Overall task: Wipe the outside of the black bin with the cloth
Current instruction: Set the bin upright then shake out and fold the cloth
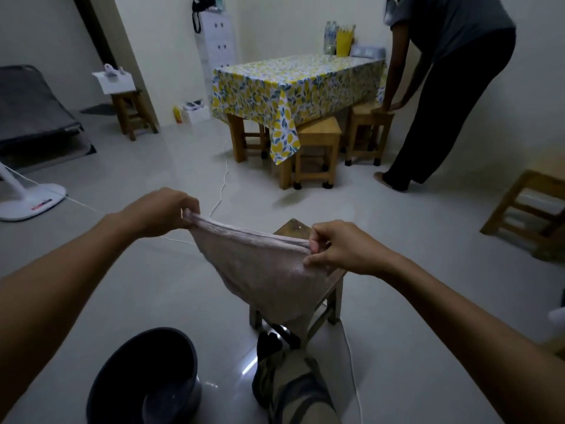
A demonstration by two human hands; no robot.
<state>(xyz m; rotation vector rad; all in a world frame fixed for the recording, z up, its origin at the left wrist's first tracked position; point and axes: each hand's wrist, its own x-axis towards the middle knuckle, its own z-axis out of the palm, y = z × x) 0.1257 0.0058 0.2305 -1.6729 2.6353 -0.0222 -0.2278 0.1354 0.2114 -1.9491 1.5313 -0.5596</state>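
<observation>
A pale pinkish cloth (pixel 263 270) hangs spread out in the air between my two hands. My left hand (pixel 162 211) pinches its upper left corner and my right hand (pixel 339 247) pinches its upper right corner. The black bin (pixel 119 374) stands upright and open on the tiled floor at the bottom left, below and to the left of the cloth, apart from both hands. Its inside looks empty.
A small wooden stool (pixel 324 298) stands right behind the cloth, my leg (pixel 293 387) stretched beside it. White cords (pixel 220 191) run across the floor. Further off are a table (pixel 379 68) with a lemon-print cover, more stools, a fan base (pixel 33 203) and a person (pixel 452 87) bending over.
</observation>
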